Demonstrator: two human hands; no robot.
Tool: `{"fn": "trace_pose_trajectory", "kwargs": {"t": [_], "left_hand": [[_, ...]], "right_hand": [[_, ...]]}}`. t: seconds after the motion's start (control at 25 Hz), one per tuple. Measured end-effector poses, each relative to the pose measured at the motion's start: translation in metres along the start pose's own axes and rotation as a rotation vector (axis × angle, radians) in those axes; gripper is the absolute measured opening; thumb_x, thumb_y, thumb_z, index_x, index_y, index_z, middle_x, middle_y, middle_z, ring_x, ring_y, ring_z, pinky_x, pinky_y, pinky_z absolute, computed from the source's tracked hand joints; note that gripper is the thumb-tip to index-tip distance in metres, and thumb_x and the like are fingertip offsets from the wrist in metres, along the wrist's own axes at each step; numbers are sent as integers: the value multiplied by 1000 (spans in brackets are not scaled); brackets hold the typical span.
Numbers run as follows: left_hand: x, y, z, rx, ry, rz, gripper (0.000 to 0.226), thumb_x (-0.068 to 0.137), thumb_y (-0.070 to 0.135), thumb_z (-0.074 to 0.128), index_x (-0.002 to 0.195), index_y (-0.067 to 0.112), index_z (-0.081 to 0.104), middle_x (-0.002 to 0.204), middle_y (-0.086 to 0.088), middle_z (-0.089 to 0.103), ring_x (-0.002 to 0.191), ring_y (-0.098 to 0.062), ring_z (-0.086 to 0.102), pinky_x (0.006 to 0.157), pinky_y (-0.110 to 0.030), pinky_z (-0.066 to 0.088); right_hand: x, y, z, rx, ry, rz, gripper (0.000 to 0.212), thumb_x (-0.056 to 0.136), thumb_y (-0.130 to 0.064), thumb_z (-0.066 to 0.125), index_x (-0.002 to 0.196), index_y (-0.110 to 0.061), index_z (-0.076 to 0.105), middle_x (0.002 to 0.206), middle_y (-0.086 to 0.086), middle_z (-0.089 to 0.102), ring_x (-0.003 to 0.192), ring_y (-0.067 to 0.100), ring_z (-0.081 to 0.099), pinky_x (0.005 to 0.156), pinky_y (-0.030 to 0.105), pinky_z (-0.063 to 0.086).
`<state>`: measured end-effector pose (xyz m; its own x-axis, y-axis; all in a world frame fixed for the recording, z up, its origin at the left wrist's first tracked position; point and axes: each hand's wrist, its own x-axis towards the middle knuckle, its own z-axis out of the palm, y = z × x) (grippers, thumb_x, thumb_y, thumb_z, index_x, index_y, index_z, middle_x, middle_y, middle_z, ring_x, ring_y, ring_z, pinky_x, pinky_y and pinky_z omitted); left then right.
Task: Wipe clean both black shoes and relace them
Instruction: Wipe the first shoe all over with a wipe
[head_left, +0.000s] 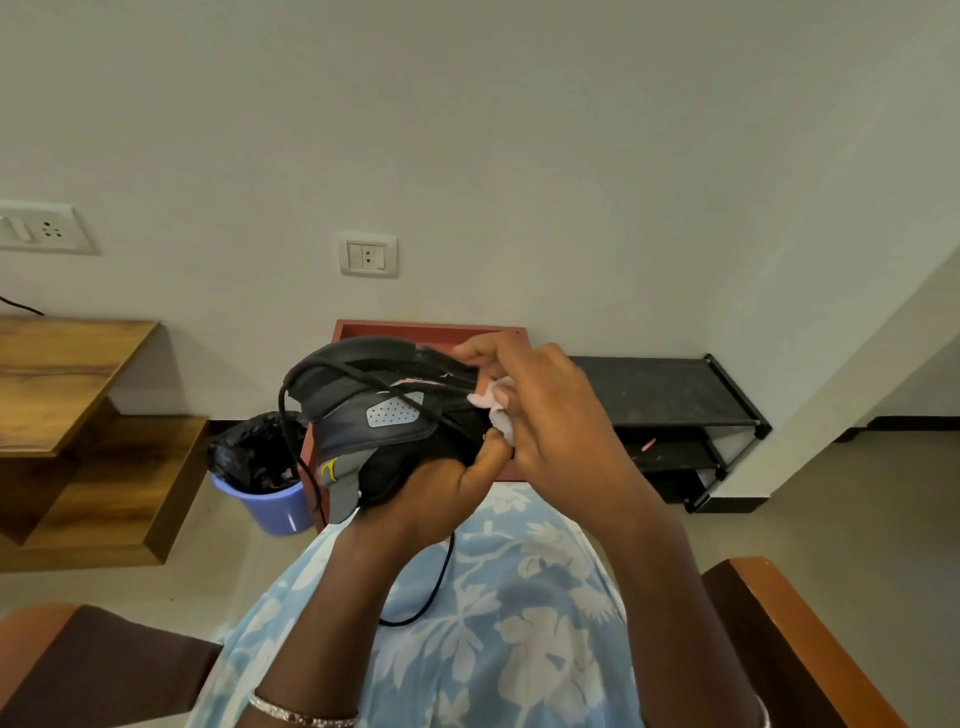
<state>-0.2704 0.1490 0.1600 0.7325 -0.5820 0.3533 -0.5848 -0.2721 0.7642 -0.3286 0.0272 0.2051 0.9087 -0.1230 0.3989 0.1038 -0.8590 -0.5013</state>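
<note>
A black and grey shoe (374, 410) is held up in front of me, lying on its side with its sole facing away. My left hand (441, 493) grips it from below, thumb curled onto its side. My right hand (540, 410) pinches a small pale pink cloth (493, 405) and presses it against the shoe's upper edge. A black lace (296, 441) hangs loose from the shoe on the left, and another stretch of it drops down onto my lap. The second shoe is not in view.
A red stool or small table (431, 330) stands behind the shoe. A blue bin with a black liner (270, 504) sits left of it, a black shoe rack (675, 410) right. A wooden shelf unit (78, 415) is at far left. Chair armrests (779, 623) flank my lap.
</note>
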Motion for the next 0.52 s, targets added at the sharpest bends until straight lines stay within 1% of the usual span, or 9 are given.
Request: {"fn": "trace_pose_trajectory", "kwargs": {"t": [0.08, 0.12, 0.2, 0.24, 0.32, 0.4, 0.44, 0.48, 0.52], "left_hand": [[1, -1, 0, -42, 15, -69, 36, 86, 48, 43, 107, 32, 67, 97, 26, 56, 100, 14, 42, 86, 9, 22], [1, -2, 1, -52, 13, -101, 39, 85, 49, 43, 110, 32, 67, 98, 26, 56, 99, 12, 43, 85, 9, 22], [0, -3, 3, -33, 2, -110, 39, 85, 48, 43, 110, 30, 68, 100, 24, 57, 101, 11, 44, 85, 10, 21], [1, -3, 3, -15, -4, -84, 34, 87, 45, 44, 105, 30, 69, 97, 24, 58, 101, 9, 46, 86, 9, 22], [1, -1, 3, 13, -68, -86, 21, 96, 36, 47, 94, 28, 66, 91, 16, 61, 108, -5, 54, 91, 0, 29], [1, -3, 4, 16, -161, -172, 18, 102, 23, 46, 94, 16, 60, 88, -4, 59, 117, -24, 54, 96, -17, 33], [0, -5, 3, 7, -153, -176, 19, 102, 23, 45, 100, 11, 60, 94, -8, 61, 122, -26, 52, 99, -20, 33], [-1, -5, 3, 19, -130, -113, 28, 101, 30, 45, 112, 10, 61, 108, -8, 63, 127, -22, 50, 103, -19, 32], [-2, -1, 2, 16, -92, -46, 39, 97, 39, 42, 123, 17, 60, 122, 0, 61, 130, -13, 46, 107, -15, 29]], "right_hand": [[0, 15, -1, -189, 52, 71, 62, 83, 2, 58, 134, -33, 47, 102, -9, 62, 97, 13, 50, 87, 44, 49], [-1, 20, -1, -253, 51, 111, 69, 81, 7, 61, 136, -32, 45, 101, -8, 62, 96, 14, 49, 86, 45, 50], [0, 20, -2, -271, 35, 128, 78, 79, 12, 61, 139, -35, 43, 98, -9, 59, 97, 14, 47, 81, 37, 52], [0, 14, -2, -224, 22, 110, 78, 80, 11, 60, 140, -37, 42, 98, -9, 57, 97, 12, 47, 78, 33, 52], [1, -3, 1, -41, 11, 37, 70, 85, 6, 54, 139, -37, 45, 99, -7, 57, 98, 11, 50, 80, 29, 51], [0, -19, 6, 120, 37, -53, 55, 91, 4, 51, 134, -31, 54, 102, -6, 61, 101, 10, 56, 86, 27, 51], [0, -21, 7, 174, 54, -76, 46, 93, 3, 52, 128, -26, 59, 104, -7, 64, 103, 10, 58, 88, 27, 51], [0, -18, 7, 220, 76, -72, 37, 95, 2, 54, 121, -22, 65, 104, -8, 66, 103, 10, 61, 89, 28, 52], [0, -10, 6, 241, 113, -54, 28, 95, 0, 58, 112, -19, 68, 103, -9, 67, 102, 10, 63, 88, 29, 53]]}}
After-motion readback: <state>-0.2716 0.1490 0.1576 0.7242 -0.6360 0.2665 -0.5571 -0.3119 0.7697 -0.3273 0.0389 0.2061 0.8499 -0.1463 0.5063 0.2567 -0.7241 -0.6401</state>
